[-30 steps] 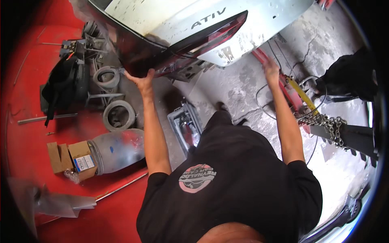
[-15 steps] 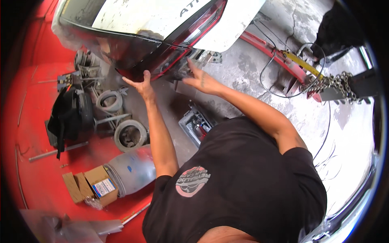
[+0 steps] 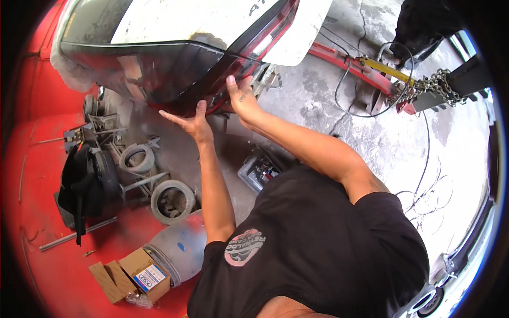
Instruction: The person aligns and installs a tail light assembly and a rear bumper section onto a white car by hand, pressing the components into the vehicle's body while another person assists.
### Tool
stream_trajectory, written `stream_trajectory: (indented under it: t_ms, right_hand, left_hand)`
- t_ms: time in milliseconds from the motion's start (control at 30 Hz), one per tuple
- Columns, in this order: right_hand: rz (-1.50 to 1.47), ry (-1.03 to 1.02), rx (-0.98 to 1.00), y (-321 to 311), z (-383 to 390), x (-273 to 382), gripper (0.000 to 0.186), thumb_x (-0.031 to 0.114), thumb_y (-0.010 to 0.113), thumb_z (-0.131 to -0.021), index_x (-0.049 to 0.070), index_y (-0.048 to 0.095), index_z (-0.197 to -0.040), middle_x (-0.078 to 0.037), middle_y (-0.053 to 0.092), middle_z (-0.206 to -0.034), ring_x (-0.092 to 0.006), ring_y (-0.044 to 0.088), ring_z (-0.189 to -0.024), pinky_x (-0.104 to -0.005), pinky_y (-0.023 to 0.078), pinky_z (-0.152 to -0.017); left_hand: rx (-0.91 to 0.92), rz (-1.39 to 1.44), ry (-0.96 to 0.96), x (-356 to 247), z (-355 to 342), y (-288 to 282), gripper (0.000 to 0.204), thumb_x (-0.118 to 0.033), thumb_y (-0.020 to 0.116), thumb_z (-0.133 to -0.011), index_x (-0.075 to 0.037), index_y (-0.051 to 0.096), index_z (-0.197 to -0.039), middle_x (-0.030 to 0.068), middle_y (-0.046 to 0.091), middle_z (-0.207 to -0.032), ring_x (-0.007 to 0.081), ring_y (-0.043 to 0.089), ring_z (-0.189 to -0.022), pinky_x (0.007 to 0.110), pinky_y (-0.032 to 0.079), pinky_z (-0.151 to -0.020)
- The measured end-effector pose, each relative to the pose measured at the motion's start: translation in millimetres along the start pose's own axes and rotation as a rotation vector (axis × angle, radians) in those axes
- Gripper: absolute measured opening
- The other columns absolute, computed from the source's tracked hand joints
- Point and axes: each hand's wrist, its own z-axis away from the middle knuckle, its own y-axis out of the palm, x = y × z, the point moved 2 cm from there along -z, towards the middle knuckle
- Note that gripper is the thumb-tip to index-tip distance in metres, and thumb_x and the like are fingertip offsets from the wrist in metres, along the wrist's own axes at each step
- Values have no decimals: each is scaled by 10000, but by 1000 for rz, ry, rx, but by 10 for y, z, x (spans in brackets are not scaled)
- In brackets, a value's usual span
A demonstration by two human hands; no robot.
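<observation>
The left hand (image 3: 190, 122) was open and flat, palm up, with the fingers stretched under the lower edge of a dark glossy car panel (image 3: 159, 74). The right hand (image 3: 241, 98) was also open, its fingers spread wide and pressed against the same edge, just beside a long red tail light (image 3: 265, 37) that ran along the panel. Neither hand closed around anything; both only touched the smooth curved surface from below. The panel was raised above the floor, at the top of the view, and a white painted body part (image 3: 212, 18) with a dull, dusty finish lay behind it.

Under the arms, the grey concrete floor (image 3: 371, 138) looked rough and stained. An open tool case (image 3: 257, 172) of clear plastic lay on it near the elbows. To the left there were two round rubber rings (image 3: 172, 199), some metal brackets, and a black cloth bag (image 3: 79, 183) on the red painted floor. A pale plastic barrel (image 3: 177, 246) lay on its side, touching a brown cardboard box (image 3: 143, 273). At the right, a rusty steel chain (image 3: 429, 85) was attached to a yellow and red bar (image 3: 371, 66).
</observation>
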Motion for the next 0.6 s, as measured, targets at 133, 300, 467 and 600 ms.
stream_trajectory:
  t_ms: [133,300,467,600]
  right_hand:
    - [-11,25,169,-134,-32,8,1124,496,586,-1006,-119,-187,-1541,-388,227,-1599,-402,279,-1510,-401,326,-1184]
    - [350,-126,163,-312,275,111,832,255,650,-962,-83,182,-1561,-252,515,-1376,-335,603,-1211,-430,545,-986]
    - [613,-240,155,52,482,283,1093,191,660,-812,-150,-66,-1555,-467,264,-1543,-521,256,-1497,-386,335,-1169]
    - [661,-359,150,-27,494,249,1039,75,669,-821,-104,-5,-1591,-305,407,-1530,-355,438,-1418,-322,414,-1108]
  left_hand:
    - [-18,-27,-40,-16,-16,1,1292,-220,881,-799,2,-94,-1617,286,44,-1677,364,113,-1561,456,91,-1271]
    - [-41,-13,-44,26,-3,-37,1310,-250,891,-792,20,-94,-1612,298,31,-1678,380,97,-1567,449,82,-1272]
    - [-25,12,-18,96,-33,-11,1397,-316,934,-734,43,-101,-1602,313,-18,-1677,390,14,-1576,460,19,-1273]
    - [-45,53,-18,97,-48,2,1451,-361,958,-692,53,-96,-1598,318,-49,-1674,397,-38,-1574,476,-10,-1270]
